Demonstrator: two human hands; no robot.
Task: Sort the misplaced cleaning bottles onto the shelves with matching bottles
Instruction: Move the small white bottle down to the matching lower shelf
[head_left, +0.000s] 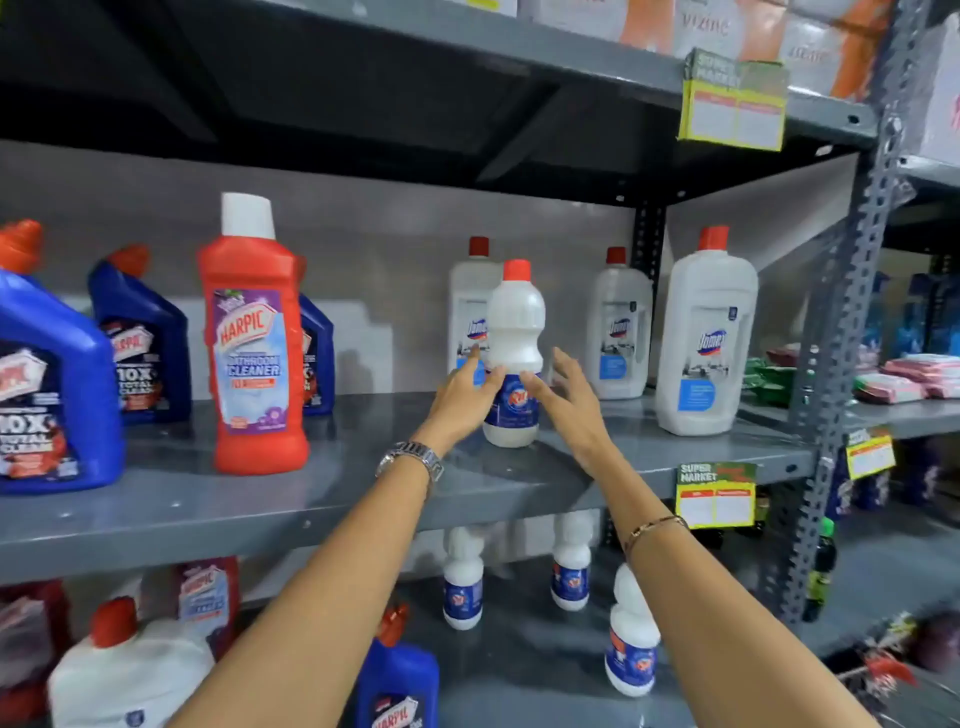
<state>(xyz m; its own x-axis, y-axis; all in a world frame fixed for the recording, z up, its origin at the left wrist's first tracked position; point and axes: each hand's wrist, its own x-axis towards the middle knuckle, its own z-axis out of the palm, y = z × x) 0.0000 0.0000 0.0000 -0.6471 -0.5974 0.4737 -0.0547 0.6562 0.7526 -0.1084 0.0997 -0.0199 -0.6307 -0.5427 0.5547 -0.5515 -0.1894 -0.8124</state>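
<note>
**Misplaced bottle between both hands**

The small white waisted bottle (514, 358) stands upright among 3 squarer white bottles (705, 338). Left hand (465, 392), fingers spread, touches its blue label; right hand (574, 397) is splayed just beside it, gripping nothing. Left is nearer. Smooth glossy plastic. Matching bottles (571, 564) stand on the shelf below.

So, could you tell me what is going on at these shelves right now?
A person is sorting cleaning bottles on grey metal shelves. Both hands are at a small white bottle with a red cap and blue label, standing upright on the middle shelf in front of taller white bottles. The left hand touches its side; the right hand is open beside it, fingers at the label. Neither hand has closed around it. Bottles like it stand on the shelf below.
</note>
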